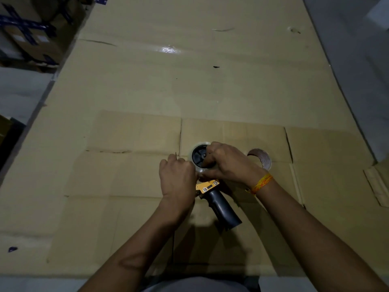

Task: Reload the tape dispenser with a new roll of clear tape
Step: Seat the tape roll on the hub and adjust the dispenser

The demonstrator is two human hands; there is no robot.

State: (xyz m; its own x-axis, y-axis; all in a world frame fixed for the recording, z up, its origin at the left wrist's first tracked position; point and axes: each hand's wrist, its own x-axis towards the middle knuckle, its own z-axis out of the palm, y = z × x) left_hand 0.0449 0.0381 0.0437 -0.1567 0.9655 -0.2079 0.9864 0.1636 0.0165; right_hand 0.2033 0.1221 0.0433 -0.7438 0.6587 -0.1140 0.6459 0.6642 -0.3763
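Tape dispenser point(212, 192) lies flat on the cardboard sheets point(136, 133) right in front of me, dark grip pointing back toward my body, yellow plate with two screws just under my wrists. No brand or writing that I can read on it; a small dark slot on the yellow plate is too tiny to tell. Clear tape roll point(199, 158) sits on the black hub wheel at the far end of the dispenser, its shiny rim showing around the spokes.

Left hand point(177, 178) is curled into a loose fist at the near left edge of the roll, fingers tucked in; what it pinches I cannot tell. Right hand point(228, 163) reaches over the roll from the right, fingers closed on its rim and hub side. An orange thread band point(261, 183) circles my right wrist.

Just right of my right hand, apart from the dispenser, a nearly spent roll point(262, 158) stands on its edge on the cardboard. Far left, cartons with dark blue tape point(27, 26) are stacked; their labels are too blurred to read.
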